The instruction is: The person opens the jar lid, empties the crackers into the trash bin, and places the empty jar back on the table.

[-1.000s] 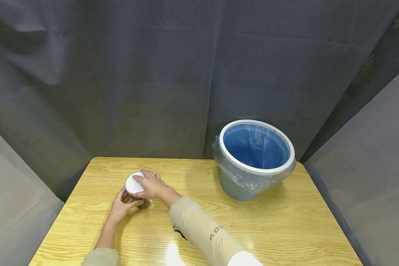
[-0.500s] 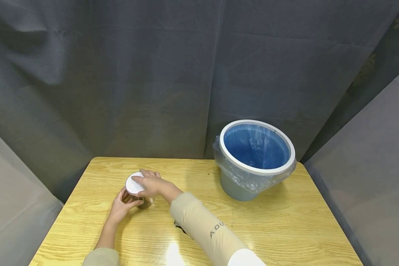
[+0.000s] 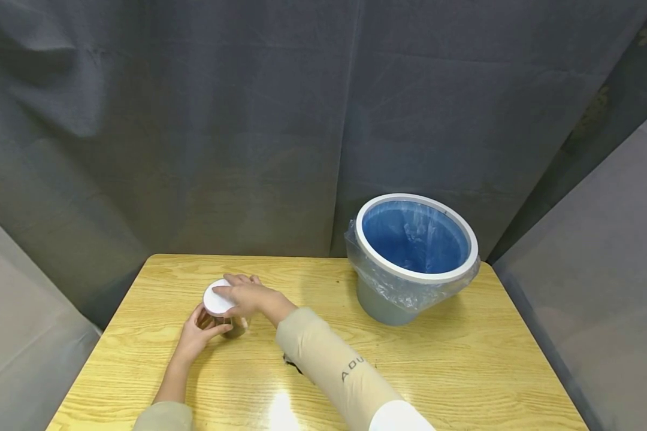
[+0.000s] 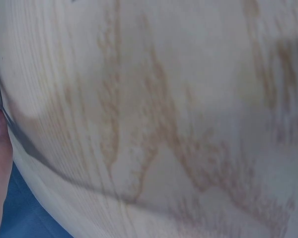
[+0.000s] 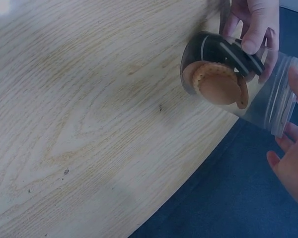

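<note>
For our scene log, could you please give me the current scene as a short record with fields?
container: clear, plastic-looking cylindrical jar
lid: flat round white lid
contents: round tan biscuit-like pieces, dark striped item
left grip: holds the jar's side
right grip: holds the lid
bin: round grey-blue bin, white rim, clear plastic liner
surface: yellow wood-grain table

Two hands (image 3: 193,340) (image 3: 248,297), one jar (image 5: 258,101), one lid (image 3: 215,303), one bin (image 3: 380,304)
</note>
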A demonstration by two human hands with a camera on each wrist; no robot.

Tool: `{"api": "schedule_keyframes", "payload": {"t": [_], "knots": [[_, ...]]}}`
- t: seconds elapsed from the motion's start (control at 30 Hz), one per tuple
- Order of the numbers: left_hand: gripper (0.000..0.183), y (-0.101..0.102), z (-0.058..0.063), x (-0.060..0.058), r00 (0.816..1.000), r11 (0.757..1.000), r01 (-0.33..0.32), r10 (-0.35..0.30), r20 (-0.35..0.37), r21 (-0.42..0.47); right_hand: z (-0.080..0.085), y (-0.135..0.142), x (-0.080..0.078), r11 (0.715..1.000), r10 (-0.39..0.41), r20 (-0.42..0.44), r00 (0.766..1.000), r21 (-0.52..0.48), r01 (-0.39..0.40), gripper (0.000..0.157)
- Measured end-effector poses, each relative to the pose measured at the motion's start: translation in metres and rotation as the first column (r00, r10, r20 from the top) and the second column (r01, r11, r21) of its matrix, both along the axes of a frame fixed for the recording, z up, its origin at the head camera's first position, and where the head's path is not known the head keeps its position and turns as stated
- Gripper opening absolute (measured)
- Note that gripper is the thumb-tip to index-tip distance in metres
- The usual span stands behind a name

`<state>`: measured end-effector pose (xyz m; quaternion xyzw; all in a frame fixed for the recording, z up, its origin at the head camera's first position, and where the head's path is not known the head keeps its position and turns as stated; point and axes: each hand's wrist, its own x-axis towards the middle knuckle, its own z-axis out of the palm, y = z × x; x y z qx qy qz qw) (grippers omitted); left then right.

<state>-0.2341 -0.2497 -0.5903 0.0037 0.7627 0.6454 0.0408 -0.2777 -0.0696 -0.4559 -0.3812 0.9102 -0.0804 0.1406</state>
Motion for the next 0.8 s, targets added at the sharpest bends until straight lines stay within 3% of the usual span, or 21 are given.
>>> {"api": "schedule_keyframes", "payload": {"t": [0.4, 0.8], "knots": [[0.089, 0.000, 0.002, 0.001, 1.000, 1.000, 0.012, -0.012, 0.012, 0.007, 0.000, 0.006, -0.003, 0.999, 0.035, -0.032, 0.999, 0.006, -0.035, 0.058], [0.090, 0.001, 0.002, 0.002, 1.000, 1.000, 0.002, -0.002, 0.017, 0.002, -0.003, 0.010, -0.006, 1.000, 0.017, 0.006, 1.000, -0.023, -0.016, 0.061]]}}
